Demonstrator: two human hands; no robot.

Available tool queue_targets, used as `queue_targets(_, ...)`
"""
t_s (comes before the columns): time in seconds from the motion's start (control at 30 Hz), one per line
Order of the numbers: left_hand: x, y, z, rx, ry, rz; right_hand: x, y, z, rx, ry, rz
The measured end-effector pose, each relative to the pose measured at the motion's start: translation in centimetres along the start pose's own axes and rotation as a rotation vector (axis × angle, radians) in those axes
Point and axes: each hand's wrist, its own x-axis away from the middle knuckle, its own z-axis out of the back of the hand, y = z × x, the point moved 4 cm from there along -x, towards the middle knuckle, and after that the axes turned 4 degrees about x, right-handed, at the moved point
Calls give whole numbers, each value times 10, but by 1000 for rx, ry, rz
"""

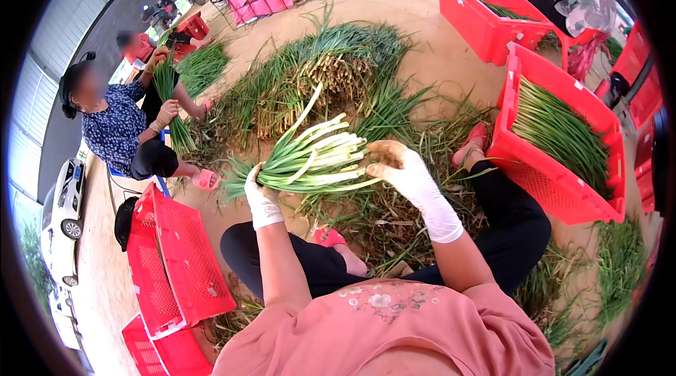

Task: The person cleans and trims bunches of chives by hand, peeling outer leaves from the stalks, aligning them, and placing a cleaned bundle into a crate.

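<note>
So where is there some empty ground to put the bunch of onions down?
Bare sandy ground lies beyond the big onion heap, bordered by the red crates. Another bare strip runs between the tipped crate and the person's left knee. Right under the left hand, right hand and bunch it is crowded with trimmings.

Red crates (563, 165) stood about on the sandy ground (422, 10). A heap of scallions (331, 73) lay ahead. A seated co-worker (120, 129) bunched greens.

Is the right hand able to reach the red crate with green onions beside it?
Probably yes: the right hand is at the bunch of green onions, and the red crate stands near with nothing between.
</note>
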Motion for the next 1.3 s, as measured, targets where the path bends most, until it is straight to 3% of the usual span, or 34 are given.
queue_targets(0.03,3,-3,0,-7,1,17,0,-6,-7,241,-16,17)
queue_targets(0.17,-6,-5,16,15,31,22,-8,17,-9,-49,52,-1)
queue_targets(0.23,-7,-4,22,-22,16,-21,-5,29,1,-405,78,-140)
queue_targets(0.3,-8,-2,24,-117,-18,-96,-5,25,9,-397,211,-41)
queue_targets(0.33,-9,-3,23,-113,-20,-97,-4,19,9,-264,163,-55)
queue_targets(0.37,-8,-3,24,-70,-10,-85,0,15,6,-341,90,-91)
queue_targets(0.43,-4,-3,17,17,5,-62,1,13,5,116,161,41)
queue_targets(0.5,13,-6,3,-91,-5,-154,1,3,-1,318,234,82)
queue_targets(0.57,33,-6,-18,-200,-16,-247,-1,16,-12,252,253,-42)
queue_targets(0.63,42,-10,-28,-60,35,-137,-2,25,-18,-57,226,-114)
queue_targets(0.77,47,-12,-29,-113,19,-124,-8,50,-21,-124,288,-89)
queue_targets(0.9,33,-24,-7,-99,152,-43,-4,43,-18,29,338,100)
queue_targets(0.97,26,-30,4,-67,174,9,-3,30,-17,301,357,334)
queue_targets(1.17,38,-49,5,-87,191,119,-3,30,-9,332,345,480)
queue_targets(1.2,34,-52,8,-107,134,95,-4,28,-8,-50,322,385)
queue_targets(1.3,21,-61,19,-14,224,200,-3,32,-5,45,248,461)
